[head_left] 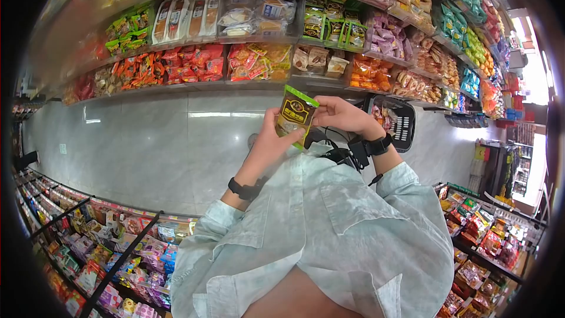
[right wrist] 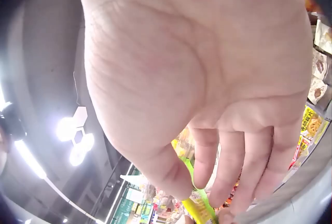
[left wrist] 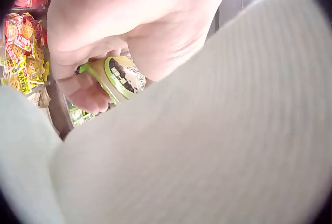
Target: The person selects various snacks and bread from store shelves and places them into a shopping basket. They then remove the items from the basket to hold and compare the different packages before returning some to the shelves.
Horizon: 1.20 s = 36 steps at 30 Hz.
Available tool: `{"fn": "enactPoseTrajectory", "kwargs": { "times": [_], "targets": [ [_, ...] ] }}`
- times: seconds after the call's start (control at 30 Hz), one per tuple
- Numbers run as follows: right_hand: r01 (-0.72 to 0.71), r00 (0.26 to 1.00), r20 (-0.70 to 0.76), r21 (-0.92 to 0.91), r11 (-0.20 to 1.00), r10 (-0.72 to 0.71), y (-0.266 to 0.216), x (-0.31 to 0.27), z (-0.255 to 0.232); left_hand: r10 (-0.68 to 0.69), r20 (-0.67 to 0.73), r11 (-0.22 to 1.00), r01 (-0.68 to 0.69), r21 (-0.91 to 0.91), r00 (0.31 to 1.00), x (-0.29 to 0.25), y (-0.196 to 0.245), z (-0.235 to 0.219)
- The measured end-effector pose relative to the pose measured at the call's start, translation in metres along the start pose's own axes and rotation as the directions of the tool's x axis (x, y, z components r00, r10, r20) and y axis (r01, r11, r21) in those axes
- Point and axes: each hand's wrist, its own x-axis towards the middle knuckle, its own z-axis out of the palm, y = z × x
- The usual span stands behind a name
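Note:
A small snack packet [head_left: 296, 112], dark brown and green with gold lettering, is held in front of the shirt. My left hand [head_left: 272, 139] grips its lower left, the thumb lying across its front. From the other side my right hand [head_left: 342, 115] pinches the packet's right edge. The left wrist view shows the packet [left wrist: 120, 76] behind the curled fingers [left wrist: 91, 97], much of it hidden by a sleeve [left wrist: 207, 146]. In the right wrist view, a green and yellow packet edge [right wrist: 201, 206] shows by the thumb of the right hand [right wrist: 202, 68].
Tiered shelves of bagged snacks curve across the front, with similar green packets [head_left: 334, 22] in one compartment. A black shopping basket [head_left: 406, 131] with packets inside stands on the floor [head_left: 153, 141] at right. Snack racks [head_left: 118, 253] stand behind on both sides.

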Motion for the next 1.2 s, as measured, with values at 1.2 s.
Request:
{"fn": "enactPoseTrajectory", "kwargs": {
  "times": [1.2],
  "targets": [
    [0.102, 0.669, -0.721, -0.153, 0.983, -0.182, 0.039, 0.023, -0.411, -0.271, 0.159, 0.958, 0.249, 0.142, 0.95, 0.427, 0.073, 0.181]
  ]
}}
